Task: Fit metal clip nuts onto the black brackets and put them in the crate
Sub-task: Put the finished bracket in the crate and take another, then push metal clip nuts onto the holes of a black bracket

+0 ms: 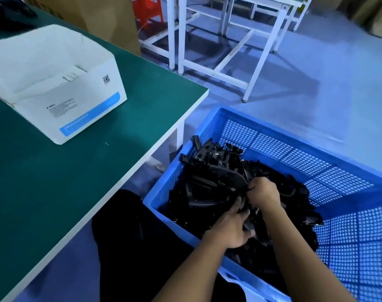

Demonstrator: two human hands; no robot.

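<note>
A blue perforated crate [294, 149] stands on the floor to my right, holding a heap of black brackets [209, 182]. Both my hands are inside it, over the heap. My left hand [231, 227] reaches in from the near rim, its fingers curled down among the brackets. My right hand [264, 192] is farther in, its fingers closed on a black bracket at the middle of the pile. Small metal clip nuts glint on a few brackets near the heap's far left, but I cannot make out any single one in my hands.
A green-topped table [98, 171] fills the left, with a white cardboard box [61, 88] on it. White table frames [229, 51] stand on the blue floor beyond. My dark-clothed lap [131, 247] lies between table and crate.
</note>
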